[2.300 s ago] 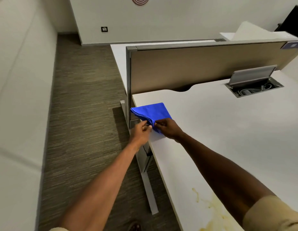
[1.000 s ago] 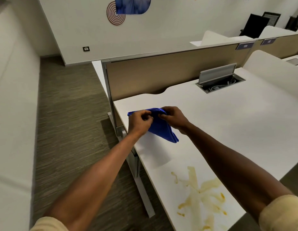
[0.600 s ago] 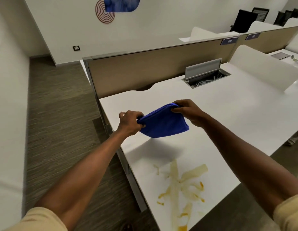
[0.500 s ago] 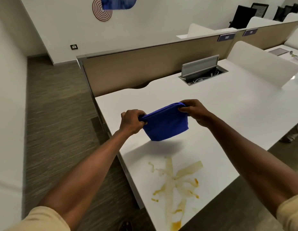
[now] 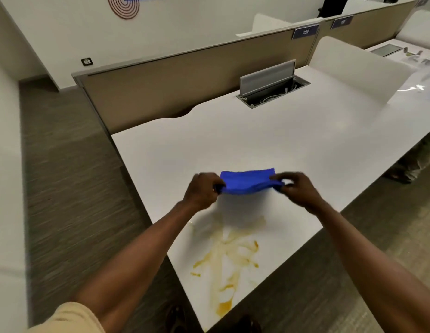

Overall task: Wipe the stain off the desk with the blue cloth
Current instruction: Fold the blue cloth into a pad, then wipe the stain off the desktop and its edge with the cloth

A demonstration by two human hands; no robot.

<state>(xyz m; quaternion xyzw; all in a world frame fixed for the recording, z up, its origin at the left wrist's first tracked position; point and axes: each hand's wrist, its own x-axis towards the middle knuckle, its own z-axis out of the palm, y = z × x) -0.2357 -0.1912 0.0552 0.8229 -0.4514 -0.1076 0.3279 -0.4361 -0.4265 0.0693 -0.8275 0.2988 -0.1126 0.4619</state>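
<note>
The blue cloth [image 5: 248, 181] is stretched flat between both hands, a little above the white desk [image 5: 281, 140]. My left hand [image 5: 202, 189] pinches its left end and my right hand [image 5: 296, 188] pinches its right end. A yellow-brown smeared stain [image 5: 229, 255] lies on the desk's near corner, just below the cloth and between my forearms. The cloth is apart from the stain.
A beige partition [image 5: 185, 85] runs along the desk's far edge. An open cable box with a raised grey lid [image 5: 269, 79] sits at the back. A white side divider [image 5: 353, 68] stands to the right. The desk's left edge drops to carpet [image 5: 72, 188].
Both hands lifted the cloth from the desk's far left corner, spread it out, and brought it toward the stain. The view has swung so that the stain lies in front of me.
</note>
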